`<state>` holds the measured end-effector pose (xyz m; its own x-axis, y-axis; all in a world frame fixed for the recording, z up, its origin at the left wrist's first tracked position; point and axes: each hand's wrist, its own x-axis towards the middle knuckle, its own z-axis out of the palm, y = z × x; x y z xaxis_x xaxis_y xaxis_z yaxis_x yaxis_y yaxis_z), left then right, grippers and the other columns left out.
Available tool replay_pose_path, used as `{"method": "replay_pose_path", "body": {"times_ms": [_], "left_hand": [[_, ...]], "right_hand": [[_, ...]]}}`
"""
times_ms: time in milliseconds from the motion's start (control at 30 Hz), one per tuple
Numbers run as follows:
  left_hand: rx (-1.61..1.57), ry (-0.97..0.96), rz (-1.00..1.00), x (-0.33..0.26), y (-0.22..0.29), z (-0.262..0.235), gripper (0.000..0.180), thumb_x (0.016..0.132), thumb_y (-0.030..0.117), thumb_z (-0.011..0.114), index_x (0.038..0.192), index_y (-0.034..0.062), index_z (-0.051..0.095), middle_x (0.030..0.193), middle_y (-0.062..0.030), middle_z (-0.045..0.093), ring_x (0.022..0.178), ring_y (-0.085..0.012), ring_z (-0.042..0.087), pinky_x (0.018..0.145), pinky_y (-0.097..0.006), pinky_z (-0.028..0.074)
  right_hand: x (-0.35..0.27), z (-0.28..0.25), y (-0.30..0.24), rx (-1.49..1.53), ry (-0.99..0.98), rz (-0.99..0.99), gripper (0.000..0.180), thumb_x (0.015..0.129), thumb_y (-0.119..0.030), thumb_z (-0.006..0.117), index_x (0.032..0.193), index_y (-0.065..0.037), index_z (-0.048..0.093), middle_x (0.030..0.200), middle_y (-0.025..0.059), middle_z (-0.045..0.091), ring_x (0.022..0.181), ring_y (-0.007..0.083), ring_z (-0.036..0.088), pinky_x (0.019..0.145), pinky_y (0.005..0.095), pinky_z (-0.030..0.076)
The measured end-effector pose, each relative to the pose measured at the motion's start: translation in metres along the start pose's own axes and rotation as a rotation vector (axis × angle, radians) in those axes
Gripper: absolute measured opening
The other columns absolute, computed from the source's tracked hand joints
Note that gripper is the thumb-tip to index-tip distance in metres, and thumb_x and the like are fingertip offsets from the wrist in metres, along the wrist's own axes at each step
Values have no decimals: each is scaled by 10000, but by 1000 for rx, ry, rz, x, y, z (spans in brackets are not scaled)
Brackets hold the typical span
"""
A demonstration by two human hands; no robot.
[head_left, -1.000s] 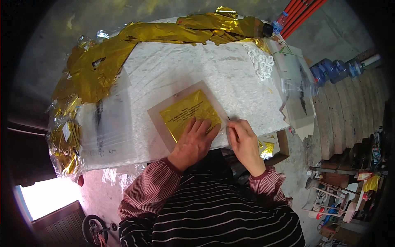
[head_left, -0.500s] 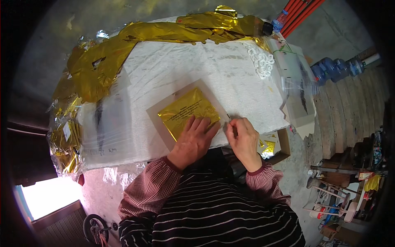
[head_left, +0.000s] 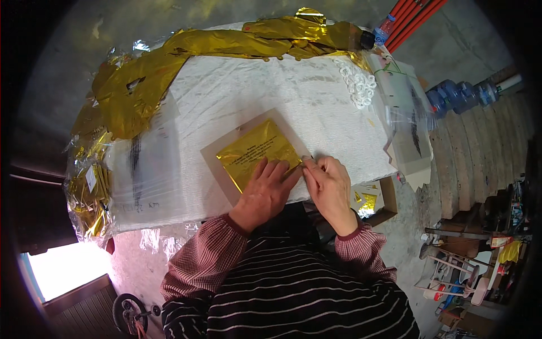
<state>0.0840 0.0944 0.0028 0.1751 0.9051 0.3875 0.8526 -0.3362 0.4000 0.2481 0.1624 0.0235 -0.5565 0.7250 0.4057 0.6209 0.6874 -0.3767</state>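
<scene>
A folded gold foil sheet (head_left: pixel 254 144) with dark print lies on a greyish, translucent flat sheet or bag (head_left: pixel 214 152), turned at an angle on the white-covered table. My left hand (head_left: pixel 263 189) rests on the foil's near part, fingers spread flat and holding nothing. At the right corner of the foil and the greyish sheet, my right hand (head_left: pixel 327 186) has its thumb and fingertips pinched together. They touch the edge there, and whatever is between them is hidden.
Gold foil (head_left: pixel 226 44) lines the table's far and left edges. White plastic rings (head_left: pixel 358 85) lie in a heap at the far right, beside stacked clear bags (head_left: pixel 398 107). More clear bags (head_left: pixel 147 175) lie left. An open cardboard box (head_left: pixel 389 200) stands below the near right edge.
My right hand has moved slightly left, bringing its fingertips onto the corner of the foil and greyish sheet. My left hand has stayed in place.
</scene>
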Motion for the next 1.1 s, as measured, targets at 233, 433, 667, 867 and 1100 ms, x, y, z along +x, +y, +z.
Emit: {"method": "replay_pose_path", "body": {"times_ms": [233,433,667,867,1100], "left_hand": [[54,5,73,-5,-3,-1,407,783,107,572,1190,107,589,1163,-117,539,1126,-292,522,1001,-491,394],[-183,62,-113,0,2,-4,399,814,54,589,1213,54,581,1223,-141,547,1169,-330,512,1027,-478,393],[-16,-14,-22,-1,5,-9,394,838,178,623,1203,35,581,1258,-128,539,1217,-303,483,1027,-464,388],[-75,23,-14,-4,-3,-4,380,808,189,696,1146,33,622,1221,-147,572,1184,-329,521,1019,-476,396],[-351,113,-115,-9,-15,2,231,782,56,701,991,-5,623,1122,-147,593,995,-319,604,866,-391,483]], "right_hand": [[-11,-16,-2,-74,-145,-8,435,847,-136,650,1277,-111,592,1244,183,509,1066,338,499,945,417,388],[-18,-12,31,250,-154,3,327,836,-60,647,1163,-66,638,1344,157,467,1204,301,488,1008,376,393],[-12,-25,51,672,-45,207,327,770,6,689,1092,-16,636,1257,126,556,1185,257,524,1013,344,398],[20,-27,49,507,-311,-124,294,751,-68,730,1031,-28,652,1112,103,606,1092,271,546,932,347,428],[30,-8,64,563,-299,-2,92,772,-88,719,818,-25,670,767,75,623,796,247,565,767,338,444]]}}
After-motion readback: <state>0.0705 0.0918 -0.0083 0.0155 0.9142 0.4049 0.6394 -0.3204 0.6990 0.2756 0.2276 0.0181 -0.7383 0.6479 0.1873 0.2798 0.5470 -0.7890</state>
